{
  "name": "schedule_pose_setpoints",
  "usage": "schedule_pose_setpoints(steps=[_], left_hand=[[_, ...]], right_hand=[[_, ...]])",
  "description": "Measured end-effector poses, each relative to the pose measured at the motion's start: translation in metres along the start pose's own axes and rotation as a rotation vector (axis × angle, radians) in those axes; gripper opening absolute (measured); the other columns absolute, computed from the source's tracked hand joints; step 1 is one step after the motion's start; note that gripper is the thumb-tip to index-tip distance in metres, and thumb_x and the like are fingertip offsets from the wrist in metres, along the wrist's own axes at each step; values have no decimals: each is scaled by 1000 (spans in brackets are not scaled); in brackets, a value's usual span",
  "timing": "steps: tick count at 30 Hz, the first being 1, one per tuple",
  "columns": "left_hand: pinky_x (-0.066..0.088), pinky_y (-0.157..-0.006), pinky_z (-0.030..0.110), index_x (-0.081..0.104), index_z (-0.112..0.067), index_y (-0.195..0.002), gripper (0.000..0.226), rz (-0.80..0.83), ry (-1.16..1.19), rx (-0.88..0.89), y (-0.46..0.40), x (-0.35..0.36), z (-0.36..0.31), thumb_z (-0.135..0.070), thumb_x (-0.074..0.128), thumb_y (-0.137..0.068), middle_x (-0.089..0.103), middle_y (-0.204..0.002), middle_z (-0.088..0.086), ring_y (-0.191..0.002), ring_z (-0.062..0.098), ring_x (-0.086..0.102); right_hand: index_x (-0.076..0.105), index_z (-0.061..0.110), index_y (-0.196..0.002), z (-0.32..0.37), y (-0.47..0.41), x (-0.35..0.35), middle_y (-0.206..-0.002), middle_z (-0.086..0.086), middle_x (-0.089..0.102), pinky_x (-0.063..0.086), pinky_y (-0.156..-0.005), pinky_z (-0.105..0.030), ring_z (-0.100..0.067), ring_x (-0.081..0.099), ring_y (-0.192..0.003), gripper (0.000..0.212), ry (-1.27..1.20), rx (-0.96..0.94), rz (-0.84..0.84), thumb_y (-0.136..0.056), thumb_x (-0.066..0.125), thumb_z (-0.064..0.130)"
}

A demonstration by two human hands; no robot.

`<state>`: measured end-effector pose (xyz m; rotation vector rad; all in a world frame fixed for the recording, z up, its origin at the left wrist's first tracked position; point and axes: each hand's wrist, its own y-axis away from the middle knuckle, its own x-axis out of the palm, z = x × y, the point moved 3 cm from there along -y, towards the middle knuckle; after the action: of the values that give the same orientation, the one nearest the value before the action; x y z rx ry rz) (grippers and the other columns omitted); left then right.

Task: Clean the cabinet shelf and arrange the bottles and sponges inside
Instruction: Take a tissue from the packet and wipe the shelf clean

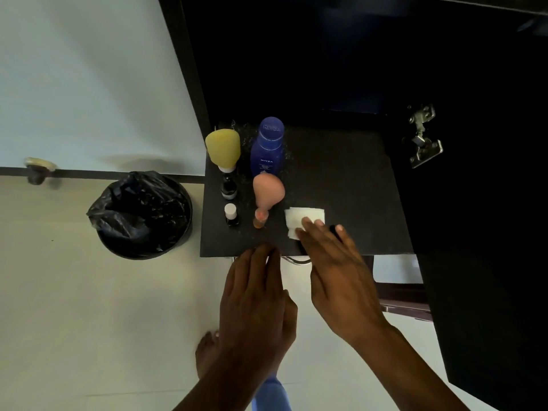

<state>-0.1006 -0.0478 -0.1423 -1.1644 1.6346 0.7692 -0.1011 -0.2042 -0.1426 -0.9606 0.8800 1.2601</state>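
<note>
A dark shelf (pixel 341 185) is seen from above, with the bottles and sponges grouped on its left part. A yellow sponge (pixel 223 147) is set at the back left, apparently perched on a small bottle, and a blue lotion bottle (pixel 267 146) stands just beside it. In front of these, a pink sponge (pixel 268 189) is balanced over a small orange bottle (pixel 260 218), while a dark dropper bottle (pixel 228 188) and a white-capped bottle (pixel 231 214) are lined up to the left.

A folded white tissue (pixel 304 220) is lying flat on the shelf's front part, and it is pressed down by the straight fingertips of the right hand (pixel 338 277). A dark object is half hidden under that hand; what it is cannot be told. The left hand (pixel 258 295) is held flat, fingers together, its tips touching the shelf's front edge and gripping nothing.

The wiping is judged to be under way, not finished: pale specks are visible around the bottles at the back. The items already look roughly lined up, though final placement is probably left until the surface is cleaned. A lined bin (pixel 142 215) is standing on the floor, to the left.
</note>
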Motion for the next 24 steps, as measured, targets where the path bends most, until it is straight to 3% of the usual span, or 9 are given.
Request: schedule_pose_setpoints(steps=[6, 10, 13, 16, 18, 21, 24], left_hand=[[58, -98, 44, 69, -6, -126, 62, -32, 65, 11, 4, 2, 19, -27, 86, -71, 70, -128, 13, -116, 31, 68], [62, -90, 46, 71, -6, -121, 53, -50, 106, 9, 3, 0, 33, -26, 83, -74, 70, -123, 13, -112, 30, 69], [57, -93, 42, 67, -8, -121, 37, -120, 162, -38, -2, -12, 45, -27, 65, -89, 65, -123, 11, -114, 27, 63], [47, -93, 32, 62, -13, -117, 30, -207, 239, -134, -16, -27, 59, -27, 68, -92, 59, -121, 8, -112, 22, 55], [39, -96, 20, 60, -12, -121, 36, -221, 284, -222, -28, -34, 67, -29, 73, -92, 57, -123, 7, -114, 20, 53], [29, -98, 5, 57, -14, -130, 47, -200, 344, -268, -43, -38, 72, -32, 74, -90, 59, -127, 5, -118, 17, 53], [27, -97, 8, 58, -19, -130, 45, -187, 382, -272, -55, -41, 70, -30, 73, -90, 63, -125, 0, -117, 14, 54]], right_hand=[[62, 12, -142, 29, 12, 17, -154, -4, 53, 36, -120, -52, -22, 45, -146, 59, -57, -113, 82, -107, 19, 32], [67, 13, -136, 33, 13, 20, -150, -2, 58, 43, -117, -53, -17, 46, -145, 49, -96, -94, 12, -99, 41, 29], [73, 16, -128, 38, 9, 7, -141, 0, 66, 40, -118, -46, -11, 46, -142, 40, -201, 18, -122, -100, 49, 32], [73, 20, -123, 44, -2, -2, -128, 2, 73, 53, -105, -51, -18, 65, -123, 35, -289, 189, -216, -96, 62, 40], [73, 23, -123, 46, -12, 0, -123, 3, 74, 58, -96, -50, -18, 68, -113, 41, -331, 321, -220, -91, 69, 48], [72, 27, -123, 53, -27, 7, -121, 5, 74, 59, -95, -47, -18, 69, -108, 49, -317, 407, -187, -86, 68, 59], [72, 23, -122, 63, -36, 13, -118, -2, 74, 57, -98, -49, -26, 70, -107, 63, -337, 464, -175, -83, 54, 69]])
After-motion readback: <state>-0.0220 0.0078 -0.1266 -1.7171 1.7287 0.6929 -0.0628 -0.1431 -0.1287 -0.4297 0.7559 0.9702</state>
